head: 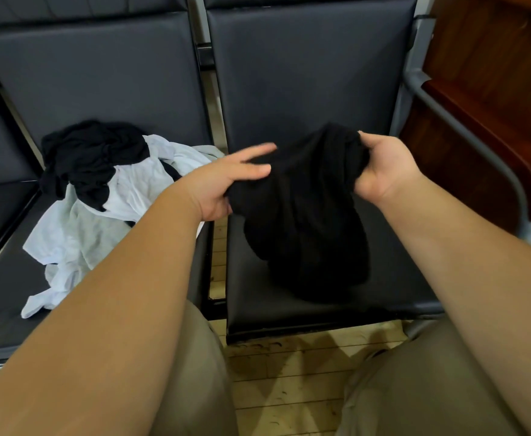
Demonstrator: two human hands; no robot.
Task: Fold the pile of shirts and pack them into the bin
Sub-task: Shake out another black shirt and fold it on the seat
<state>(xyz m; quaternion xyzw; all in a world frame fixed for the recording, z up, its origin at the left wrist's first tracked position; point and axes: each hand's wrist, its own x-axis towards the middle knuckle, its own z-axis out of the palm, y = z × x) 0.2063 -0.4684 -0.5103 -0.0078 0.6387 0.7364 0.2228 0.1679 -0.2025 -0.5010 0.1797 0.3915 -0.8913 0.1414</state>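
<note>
A bunched black shirt (305,215) hangs between my two hands above the right dark seat, its lower end drooping onto the cushion. My right hand (383,165) grips the shirt's upper right edge, fingers curled into the cloth. My left hand (226,180) holds the shirt's left side from below, with its upper fingers stretched out straight over the fabric. On the left seat lies the pile of shirts (100,190), a black one (91,158) crumpled on top of white ones (78,234). No bin is in view.
Two dark padded seats, left (3,294) and right (289,316), stand side by side with a narrow gap between them. A grey metal armrest (465,127) and a reddish wooden desk (490,89) border the right seat. My knees in tan trousers sit over a wooden floor (289,372).
</note>
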